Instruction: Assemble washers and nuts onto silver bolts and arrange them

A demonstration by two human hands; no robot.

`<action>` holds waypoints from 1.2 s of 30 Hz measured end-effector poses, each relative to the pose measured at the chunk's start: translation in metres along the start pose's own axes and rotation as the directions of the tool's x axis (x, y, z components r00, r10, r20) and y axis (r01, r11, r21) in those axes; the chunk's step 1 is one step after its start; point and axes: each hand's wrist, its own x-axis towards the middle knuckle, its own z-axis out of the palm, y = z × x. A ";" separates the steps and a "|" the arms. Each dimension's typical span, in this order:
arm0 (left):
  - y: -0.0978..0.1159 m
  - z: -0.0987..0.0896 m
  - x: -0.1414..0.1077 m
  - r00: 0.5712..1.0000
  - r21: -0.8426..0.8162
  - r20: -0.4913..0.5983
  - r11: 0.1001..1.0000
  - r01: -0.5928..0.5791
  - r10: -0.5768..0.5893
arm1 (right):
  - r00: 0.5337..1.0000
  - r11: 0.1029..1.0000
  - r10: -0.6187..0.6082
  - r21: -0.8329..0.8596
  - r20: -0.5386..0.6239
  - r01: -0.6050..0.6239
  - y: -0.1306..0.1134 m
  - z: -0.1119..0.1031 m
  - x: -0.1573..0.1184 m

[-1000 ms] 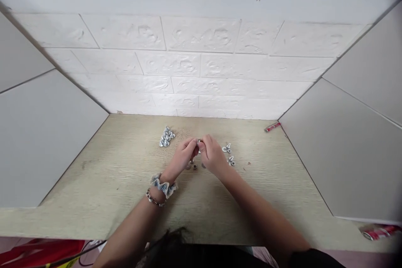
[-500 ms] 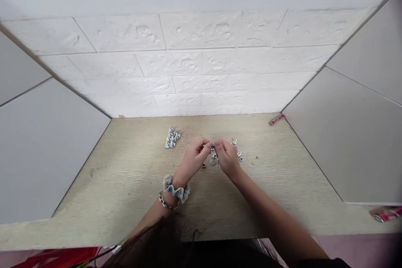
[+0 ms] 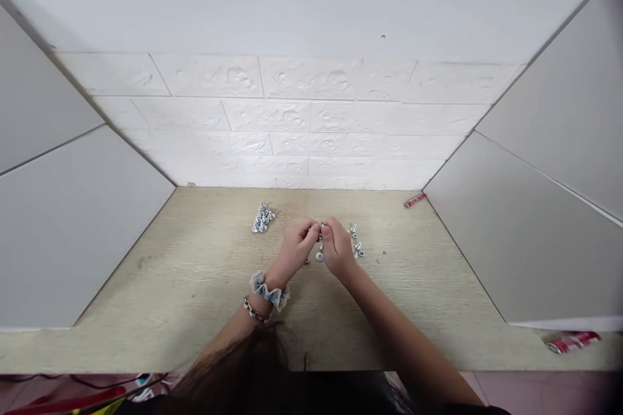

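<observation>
My left hand [image 3: 296, 245] and my right hand [image 3: 339, 249] meet over the table, thumbs and fingers pinched close together. Between them is a small silvery screw, mostly covered by my fingertips. Just below my fingers lies a flat round washer [image 3: 320, 257], and a small nut [image 3: 307, 261] shows partly beside my left hand. Some loose screws [image 3: 359, 250] rest right of my right hand, with another small group of metal pieces [image 3: 354, 231] above them. To the left of both hands, several screws with washers [image 3: 263, 218] stand grouped together.
The pale wooden tabletop [image 3: 195, 272] is bounded by a white brick-patterned wall [image 3: 292, 117] and grey side panels [image 3: 111, 227]. One red tube-like piece [image 3: 415, 200] lies in the back right corner; another [image 3: 574, 342] lies at the front right.
The camera view has shifted slightly. My hands stay together, and the right one has turned a little, so the metal piece between the fingers shows less than before.
</observation>
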 end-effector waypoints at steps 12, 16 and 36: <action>-0.024 0.022 -0.060 0.992 -0.044 -0.105 0.997 0.068 -0.072 | 0.960 0.961 -0.275 0.003 0.042 0.275 0.015 0.015 -0.050; -0.028 0.023 -0.068 0.991 0.055 -0.130 0.998 0.037 -0.030 | 0.947 0.950 -0.305 -0.039 0.102 0.310 0.019 0.016 -0.055; -0.040 0.026 -0.067 0.984 0.205 -0.178 0.978 0.026 0.011 | 0.916 0.917 -0.347 -0.130 0.202 0.376 0.026 0.013 -0.055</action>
